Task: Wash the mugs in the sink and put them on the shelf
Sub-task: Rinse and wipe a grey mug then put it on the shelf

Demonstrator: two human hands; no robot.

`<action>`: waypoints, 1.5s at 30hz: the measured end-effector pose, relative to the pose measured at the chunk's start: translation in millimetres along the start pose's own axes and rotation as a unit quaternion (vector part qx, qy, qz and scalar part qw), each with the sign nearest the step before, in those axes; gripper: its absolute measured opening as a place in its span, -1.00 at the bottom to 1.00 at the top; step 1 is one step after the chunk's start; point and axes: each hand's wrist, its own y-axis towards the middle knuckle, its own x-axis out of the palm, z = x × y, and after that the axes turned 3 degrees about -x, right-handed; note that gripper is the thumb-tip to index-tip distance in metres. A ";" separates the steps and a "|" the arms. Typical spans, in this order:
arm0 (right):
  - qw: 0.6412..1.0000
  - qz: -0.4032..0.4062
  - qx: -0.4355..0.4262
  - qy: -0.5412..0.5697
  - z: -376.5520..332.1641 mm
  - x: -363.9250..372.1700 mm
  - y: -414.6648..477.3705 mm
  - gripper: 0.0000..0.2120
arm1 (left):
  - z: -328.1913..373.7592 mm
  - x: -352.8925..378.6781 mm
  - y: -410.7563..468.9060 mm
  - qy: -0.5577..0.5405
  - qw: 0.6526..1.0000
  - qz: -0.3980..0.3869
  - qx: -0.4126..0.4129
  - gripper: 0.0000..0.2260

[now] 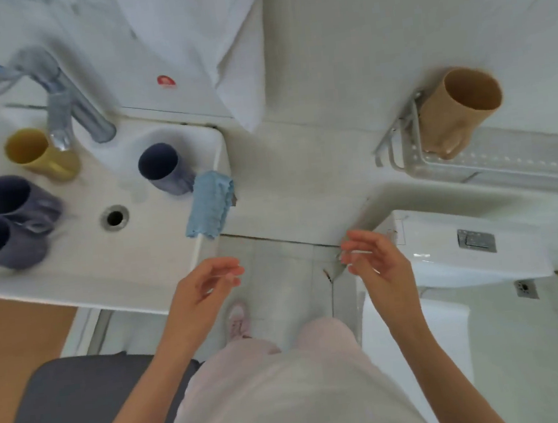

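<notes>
A person stands between a white sink [104, 264] and a wall shelf [472, 163], both hands bare and empty. At the far left of the basin two purple mugs [2, 244] sit side by side, touching or nearly so, their open mouths showing. Just behind them a yellow mug [37, 155] stands under the spout of the chrome tap [63, 106]. The drain [114, 217] lies near the basin's middle, and a third purple mug [163, 170] stands apart from the others in the right rear corner. Just beside it a blue cloth [209, 204] hangs over the sink's right rim. A white towel [210, 29] hangs on the wall above. Below the rim, the left hand [206, 284] hovers in the air with its fingers loosely curled and holds nothing. The right hand [375, 259] faces it, held the same way, fingers relaxed and lightly bent around nothing, the two hands well apart. Between them a pink shoe [238, 320] shows on the tiled floor. To the right, a tan mug [459, 106] rests at the left end of the shelf, its mouth open to the camera. Below the shelf sits a white cistern [465, 260] with a metal flush plate [476, 240].
</notes>
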 end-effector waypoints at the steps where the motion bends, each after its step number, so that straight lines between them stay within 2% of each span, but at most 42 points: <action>1: 1.000 0.001 0.007 0.002 1.0 11.4 -1.9 -0.71 | -8.0 -12.5 -2.6 -0.005 1.000 0.008 -0.010 -0.87; 3: 1.000 0.000 0.012 0.005 1.1 39.1 -4.0 -0.73 | -18.0 -40.0 -4.1 -0.022 0.999 0.033 -0.027 -0.89; 6: 1.000 -0.002 0.021 0.011 2.0 83.8 -8.2 -0.74 | -26.2 -81.1 -1.8 -0.025 0.996 0.071 -0.048 -0.77; 11: 0.999 -0.038 0.027 -0.010 1.4 135.1 -15.0 -0.68 | -32.4 -125.6 2.3 -0.019 0.994 0.084 -0.067 -0.75; 19: 0.995 -0.084 0.020 -0.048 1.2 158.4 -23.1 -0.63 | -40.1 -130.2 -5.7 -0.024 0.994 0.080 -0.075 -0.77; 26: 0.989 -0.128 0.019 -0.065 5.3 176.1 -27.9 -0.65 | -41.4 -137.9 -15.4 -0.081 0.987 0.120 -0.074 -0.78; 32: 0.988 -0.131 0.015 -0.084 -5.9 209.5 -13.9 -0.65 | -38.5 -164.4 3.0 -0.134 0.979 0.136 -0.074 -0.79; 37: 0.992 -0.100 0.024 -0.078 -8.9 262.8 -6.4 -0.62 | -44.4 -207.7 34.5 -0.139 0.983 0.093 -0.072 -0.78; 45: 0.998 -0.028 0.044 -0.020 -19.0 397.4 -11.5 -0.63 | -56.3 -319.1 86.6 -0.044 0.997 -0.040 -0.046 -0.75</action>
